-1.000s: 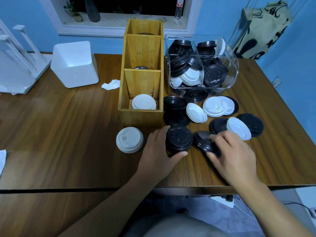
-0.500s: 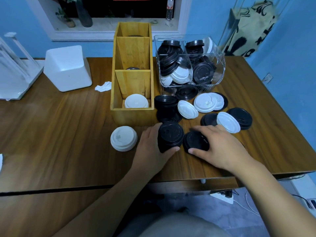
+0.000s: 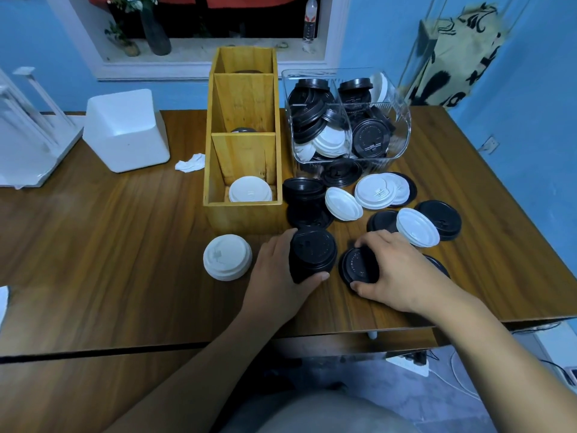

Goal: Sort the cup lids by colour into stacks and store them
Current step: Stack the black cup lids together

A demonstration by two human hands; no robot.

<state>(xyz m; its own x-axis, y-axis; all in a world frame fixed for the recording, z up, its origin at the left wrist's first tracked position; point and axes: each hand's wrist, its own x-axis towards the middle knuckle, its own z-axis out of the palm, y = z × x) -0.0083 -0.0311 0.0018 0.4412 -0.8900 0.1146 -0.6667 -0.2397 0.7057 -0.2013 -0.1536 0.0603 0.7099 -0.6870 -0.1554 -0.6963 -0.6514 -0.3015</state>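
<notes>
My left hand (image 3: 278, 276) grips a tall stack of black lids (image 3: 312, 254) standing on the table. Just right of it, my right hand (image 3: 396, 273) covers a black lid (image 3: 357, 267) lying flat, with fingers and thumb curled round its rim. A short stack of white lids (image 3: 227, 257) sits to the left. Loose black and white lids (image 3: 374, 192) lie scattered behind my hands. The wooden organiser (image 3: 243, 214) holds white lids (image 3: 249, 192) in its front compartment. A clear bin (image 3: 401, 126) behind holds mixed lids.
A white foam box (image 3: 125, 132) and a crumpled tissue (image 3: 190, 163) sit at the back left. A white rack (image 3: 28, 126) stands at the far left. The table's front edge (image 3: 406, 323) runs just below my wrists.
My right hand has brought the black lid down from a tilted hold to flat on the table beside the black stack. My left hand has kept its grip on the stack.
</notes>
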